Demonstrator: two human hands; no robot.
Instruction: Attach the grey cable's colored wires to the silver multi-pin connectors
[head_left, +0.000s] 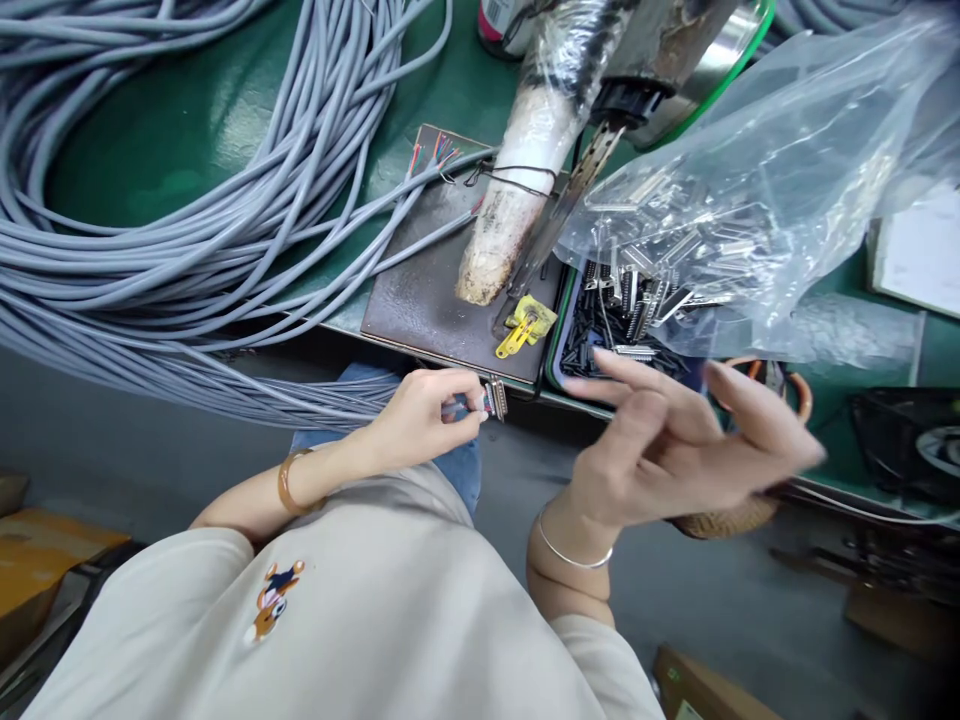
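Between the thumb and fingers of my left hand (431, 415) is the end of a grey cable with a metal multi-pin connector (496, 398) on it. Thin coloured wires show behind the connector. My right hand (660, 450) hovers in front of a tray (555, 350), its fingers apart and slightly blurred, with nothing seen in them. In the tray lie small black parts (592, 335) and several metal connectors (634, 300). A clear plastic bag (810, 200) of metal shells rests over the tray's far side.
Many grey cables (225, 250) cover the left of the green bench. On a dark board (427, 290) lie stripped cable ends and a yellow clip (521, 335). A plastic-wrapped tool (517, 190) hangs above it. Orange-handled pliers (802, 395) lie at the right.
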